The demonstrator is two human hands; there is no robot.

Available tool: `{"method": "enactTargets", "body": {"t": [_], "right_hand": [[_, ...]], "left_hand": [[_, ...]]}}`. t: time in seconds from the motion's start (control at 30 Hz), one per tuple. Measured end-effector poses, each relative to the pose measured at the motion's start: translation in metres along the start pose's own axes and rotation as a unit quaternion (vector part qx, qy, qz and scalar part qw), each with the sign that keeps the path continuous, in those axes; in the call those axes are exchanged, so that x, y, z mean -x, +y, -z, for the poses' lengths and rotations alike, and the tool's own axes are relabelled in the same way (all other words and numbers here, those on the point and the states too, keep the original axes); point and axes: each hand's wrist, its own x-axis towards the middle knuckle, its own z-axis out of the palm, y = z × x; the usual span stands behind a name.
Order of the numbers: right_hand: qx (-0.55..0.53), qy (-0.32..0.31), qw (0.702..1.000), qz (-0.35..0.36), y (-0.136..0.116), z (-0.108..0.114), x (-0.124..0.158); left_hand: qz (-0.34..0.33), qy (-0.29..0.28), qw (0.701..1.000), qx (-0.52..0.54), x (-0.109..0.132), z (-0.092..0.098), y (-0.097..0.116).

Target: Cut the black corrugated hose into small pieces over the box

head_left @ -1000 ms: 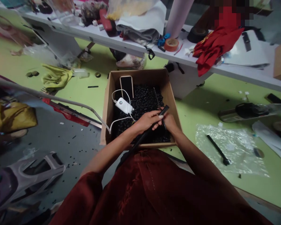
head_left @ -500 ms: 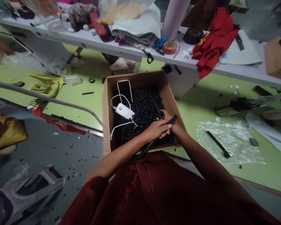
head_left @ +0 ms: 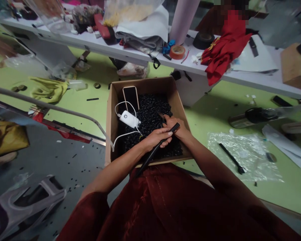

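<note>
Over the cardboard box (head_left: 181, 100), my left hand (head_left: 156, 138) is closed round a long black ribbed tube (head_left: 150, 154), which runs back towards my lap. The tube's end sticks out beyond my thumb, across my right wrist. My right hand (head_left: 177, 126) is closed on a pair of scissors (head_left: 162, 115); the blades point away from me, and the fingers hide most of the handles. Under both hands lies a heap of small black pieces (head_left: 150, 110) filling the box. A phone (head_left: 130, 97) and a white charger-like device (head_left: 129, 119) with a white cable rest on the heap's left side.
A cluttered white bench (head_left: 140, 55) runs across the back, with orange tape (head_left: 177, 52) and red cloth (head_left: 223, 50). To the right lie a clear plastic bag (head_left: 256, 150) and a flask (head_left: 248, 117). A grey bar (head_left: 65, 107) crosses from the left.
Both hands have shifted slightly left in view, along with the box and bench. More of the ribbed tube now shows below my left hand. Both grips stay closed.
</note>
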Motion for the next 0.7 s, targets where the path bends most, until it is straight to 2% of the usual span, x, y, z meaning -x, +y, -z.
{"method": "enactTargets", "body": {"t": [0.17,0.3,0.47,0.57,0.7], "right_hand": [[0.016,-0.047,0.994,0.098,-0.003,-0.003,0.019],[0.050,-0.105,0.985,0.126,0.000,-0.008,0.042],[0.102,-0.151,0.967,0.177,0.008,0.013,0.062],[0.123,-0.115,0.967,0.194,0.012,0.032,0.060],[0.139,-0.030,0.980,0.139,0.015,0.046,0.026]], "left_hand": [[-0.027,0.034,0.999,-0.022,0.000,0.007,0.000],[-0.033,0.061,0.997,-0.031,-0.004,0.014,-0.004],[-0.027,0.070,0.997,-0.024,-0.004,0.012,-0.003],[-0.047,0.094,0.994,-0.003,-0.001,0.009,0.005],[-0.090,0.140,0.985,0.032,0.005,0.009,0.018]]}}
